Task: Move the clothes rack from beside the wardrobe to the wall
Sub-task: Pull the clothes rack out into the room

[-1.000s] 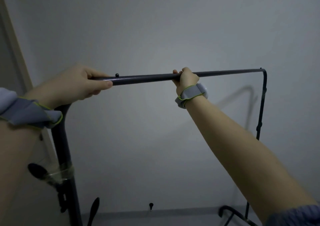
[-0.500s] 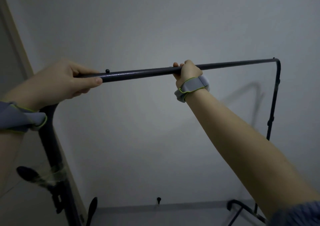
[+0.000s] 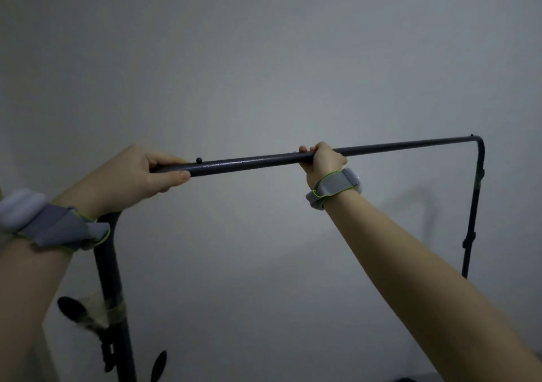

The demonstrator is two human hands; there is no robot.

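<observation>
The clothes rack (image 3: 252, 162) is a dark metal frame: a top bar running across the middle of the view, a thick left upright and a thin right upright bending down at the far right. My left hand (image 3: 137, 173) is closed around the left end of the top bar. My right hand (image 3: 322, 161) grips the bar right of its middle. Both wrists wear grey bands with green edging. The rack stands right in front of a plain grey wall (image 3: 264, 59). Its feet are mostly out of view.
Clear tape wraps the left upright (image 3: 113, 312) low down, where black hook-like pegs stick out. A small black knob sits on the top bar near my left hand. The rack's shadow falls on the wall at the right.
The door frame at the left edge has slid out of view, and the floor strip and rack foot at the bottom are mostly gone. Both hands keep their grip on the bar.
</observation>
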